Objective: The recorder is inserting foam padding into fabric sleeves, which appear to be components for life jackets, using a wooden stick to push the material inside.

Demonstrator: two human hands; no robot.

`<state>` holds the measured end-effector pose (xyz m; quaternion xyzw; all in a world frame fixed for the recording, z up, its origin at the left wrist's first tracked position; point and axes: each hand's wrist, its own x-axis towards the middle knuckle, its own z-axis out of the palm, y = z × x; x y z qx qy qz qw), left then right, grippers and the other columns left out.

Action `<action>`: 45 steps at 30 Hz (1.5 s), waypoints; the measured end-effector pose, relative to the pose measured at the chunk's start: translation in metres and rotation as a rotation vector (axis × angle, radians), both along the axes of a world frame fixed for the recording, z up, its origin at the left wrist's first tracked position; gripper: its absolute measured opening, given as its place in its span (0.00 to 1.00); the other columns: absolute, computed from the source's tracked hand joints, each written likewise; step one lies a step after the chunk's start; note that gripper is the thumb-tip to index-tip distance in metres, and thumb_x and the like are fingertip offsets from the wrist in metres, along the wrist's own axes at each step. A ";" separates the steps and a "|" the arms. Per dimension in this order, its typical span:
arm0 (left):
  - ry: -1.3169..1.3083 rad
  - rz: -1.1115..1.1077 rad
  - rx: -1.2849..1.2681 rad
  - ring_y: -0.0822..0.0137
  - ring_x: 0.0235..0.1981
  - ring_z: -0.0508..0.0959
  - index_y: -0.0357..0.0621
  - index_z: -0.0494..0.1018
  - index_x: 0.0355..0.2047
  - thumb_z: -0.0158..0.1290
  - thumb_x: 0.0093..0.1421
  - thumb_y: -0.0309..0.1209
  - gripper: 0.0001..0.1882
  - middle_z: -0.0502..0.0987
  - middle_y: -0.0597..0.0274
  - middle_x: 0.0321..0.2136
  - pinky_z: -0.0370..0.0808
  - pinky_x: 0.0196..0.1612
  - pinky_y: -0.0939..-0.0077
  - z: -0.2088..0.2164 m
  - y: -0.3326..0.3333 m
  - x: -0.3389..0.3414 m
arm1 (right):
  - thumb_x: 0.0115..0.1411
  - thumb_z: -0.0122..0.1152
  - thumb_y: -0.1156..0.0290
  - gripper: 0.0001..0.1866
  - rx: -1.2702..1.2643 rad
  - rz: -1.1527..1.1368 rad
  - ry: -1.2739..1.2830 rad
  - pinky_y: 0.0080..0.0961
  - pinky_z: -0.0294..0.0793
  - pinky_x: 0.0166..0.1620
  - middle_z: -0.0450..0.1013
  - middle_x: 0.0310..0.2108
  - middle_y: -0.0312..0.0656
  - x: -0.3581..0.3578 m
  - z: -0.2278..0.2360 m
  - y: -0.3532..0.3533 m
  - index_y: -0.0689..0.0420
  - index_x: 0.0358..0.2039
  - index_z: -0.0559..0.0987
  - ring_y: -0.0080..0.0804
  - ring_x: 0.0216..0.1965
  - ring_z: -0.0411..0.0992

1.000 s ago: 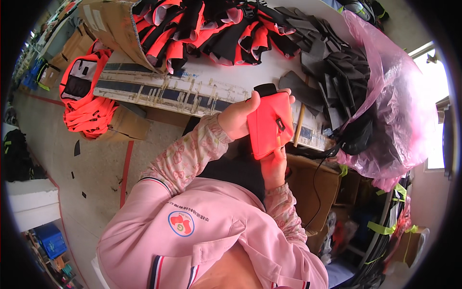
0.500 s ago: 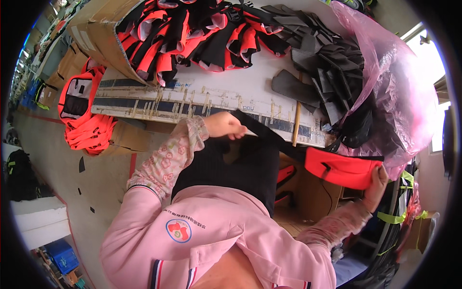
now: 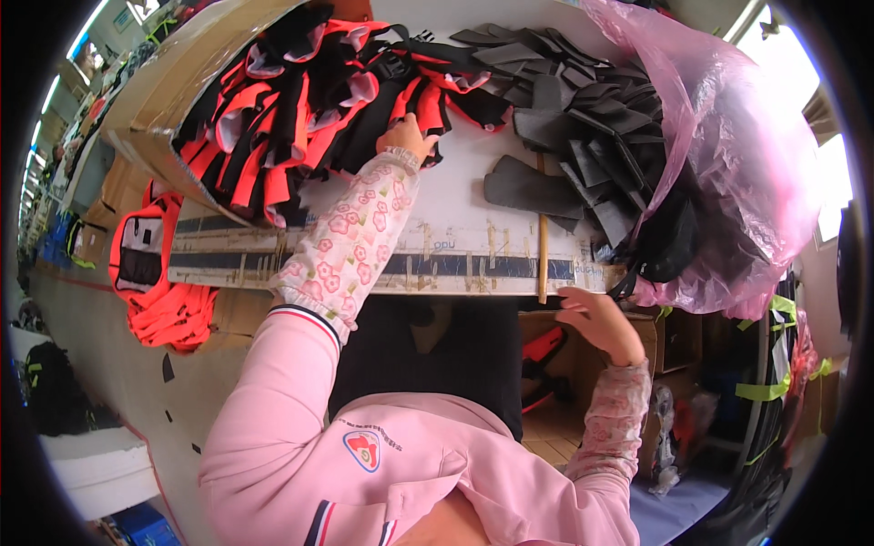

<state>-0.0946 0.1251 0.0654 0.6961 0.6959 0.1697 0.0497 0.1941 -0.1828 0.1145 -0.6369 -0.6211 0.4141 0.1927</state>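
My left hand (image 3: 409, 139) reaches over the table to the near edge of a heap of orange-and-black fabric pouches (image 3: 305, 118). Its fingers are curled on an orange-and-black pouch (image 3: 430, 111) there and partly hide it. My right hand (image 3: 603, 325) is just off the table's front edge at the right, fingers apart and holding nothing. Close to its fingertips is a thin black strap (image 3: 625, 286), which hangs near the pink plastic bag. Dark grey foam-like pieces (image 3: 596, 136) lie in a loose pile to the right of the pouches.
A cardboard box (image 3: 150, 114) lies on its side around the pouches. The pink plastic bag (image 3: 746, 182) bulges at the right. A wooden stick (image 3: 543, 259) crosses the taped front edge of the table (image 3: 382, 273). Orange bags (image 3: 150, 264) are stacked at the left.
The orange pouch with the black strap has left both hands. My left hand has moved forward from the strap to the heap; my right hand has come inward and opened.
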 end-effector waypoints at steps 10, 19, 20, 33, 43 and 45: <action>-1.868 0.084 -0.479 0.72 0.13 0.71 0.43 0.70 0.30 0.47 0.58 0.31 0.05 0.76 0.60 0.22 0.68 0.14 0.79 -0.027 -0.099 -0.012 | 0.55 0.58 0.72 0.13 0.332 -0.076 0.117 0.24 0.71 0.34 0.74 0.29 0.52 -0.056 0.000 0.058 0.64 0.39 0.75 0.37 0.30 0.75; -1.548 -0.195 -0.817 0.70 0.22 0.75 0.44 0.65 0.40 0.47 0.61 0.31 0.09 0.73 0.61 0.24 0.73 0.23 0.80 -0.074 -0.252 -0.015 | 0.55 0.61 0.61 0.28 0.294 -0.174 0.278 0.21 0.69 0.37 0.73 0.30 0.44 -0.136 -0.090 0.138 0.59 0.53 0.66 0.25 0.33 0.70; -1.549 -0.188 -0.815 0.70 0.22 0.75 0.44 0.65 0.40 0.47 0.61 0.31 0.09 0.73 0.61 0.24 0.73 0.23 0.80 -0.074 -0.256 -0.019 | 0.55 0.61 0.61 0.28 0.290 -0.168 0.280 0.21 0.69 0.37 0.73 0.30 0.44 -0.140 -0.093 0.138 0.59 0.53 0.66 0.25 0.33 0.70; -1.798 -0.121 -1.060 0.64 0.30 0.78 0.41 0.69 0.37 0.38 0.63 0.37 0.14 0.77 0.57 0.37 0.76 0.37 0.72 -0.072 -0.259 -0.037 | 0.52 0.59 0.62 0.24 0.558 -0.148 -0.313 0.41 0.70 0.42 0.67 0.46 0.53 -0.162 -0.076 0.105 0.53 0.49 0.69 0.53 0.43 0.68; -1.848 -0.130 -1.226 0.62 0.33 0.78 0.41 0.68 0.41 0.37 0.64 0.44 0.20 0.75 0.54 0.41 0.75 0.40 0.64 -0.082 -0.276 -0.025 | 0.55 0.52 0.47 0.37 0.551 0.102 -0.381 0.44 0.47 0.62 0.45 0.63 0.53 -0.146 -0.112 0.100 0.54 0.60 0.58 0.56 0.64 0.42; -1.946 -0.089 -1.208 0.58 0.35 0.77 0.40 0.67 0.43 0.38 0.64 0.44 0.20 0.74 0.48 0.40 0.75 0.42 0.58 -0.093 -0.275 -0.016 | 0.55 0.50 0.44 0.38 0.501 0.121 -0.375 0.45 0.46 0.62 0.44 0.64 0.53 -0.146 -0.114 0.099 0.54 0.61 0.57 0.56 0.64 0.41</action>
